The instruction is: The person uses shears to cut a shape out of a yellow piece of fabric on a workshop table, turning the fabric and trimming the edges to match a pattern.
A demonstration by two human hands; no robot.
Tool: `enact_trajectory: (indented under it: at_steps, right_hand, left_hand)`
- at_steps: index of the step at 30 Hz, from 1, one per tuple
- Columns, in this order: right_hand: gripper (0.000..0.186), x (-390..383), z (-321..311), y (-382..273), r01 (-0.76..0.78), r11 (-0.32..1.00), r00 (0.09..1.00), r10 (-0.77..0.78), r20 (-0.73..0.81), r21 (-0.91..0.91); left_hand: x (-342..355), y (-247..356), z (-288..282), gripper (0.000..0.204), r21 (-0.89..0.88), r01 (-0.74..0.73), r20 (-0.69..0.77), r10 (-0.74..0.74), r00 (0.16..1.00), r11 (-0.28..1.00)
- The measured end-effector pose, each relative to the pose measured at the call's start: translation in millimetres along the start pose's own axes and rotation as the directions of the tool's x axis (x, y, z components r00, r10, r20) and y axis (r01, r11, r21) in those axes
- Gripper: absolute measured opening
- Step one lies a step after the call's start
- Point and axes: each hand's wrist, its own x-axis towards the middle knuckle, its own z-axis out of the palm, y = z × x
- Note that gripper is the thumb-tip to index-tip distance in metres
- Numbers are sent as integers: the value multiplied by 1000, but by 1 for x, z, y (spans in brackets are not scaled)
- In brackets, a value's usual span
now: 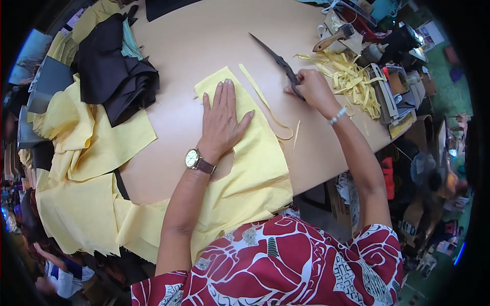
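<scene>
Pale tan table (173,56) (a soft sheen across it), green floor (447,94) at far right.

A pale tan table (178,46) is carrying a yellow cloth (255,153), which is spreading toward the near edge. Just right of it, a narrow yellow strip (254,86) is lying loose. A tangled heap of yellow strips (352,84) is sitting at the right; a crumpled dark cloth (115,66) is lying left.

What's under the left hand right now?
Yellow cloth, spread on the tan table, shows alongside the left hand; what's directly beneath the palm is covered.
</scene>
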Motion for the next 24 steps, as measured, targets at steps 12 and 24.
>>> enact_trajectory:
  at_steps: [12,24]
  right_hand:
    - [25,-104,49,18,752,646,620,-760,-194,-128]
    - [24,20,-41,74,37,702,491,-633,-599,-711]
  left_hand:
    - [-6,-15,-3,69,34,-43,6,43,999,998]
    - [-1,-12,0,73,-62,-34,-98,28,995,997]
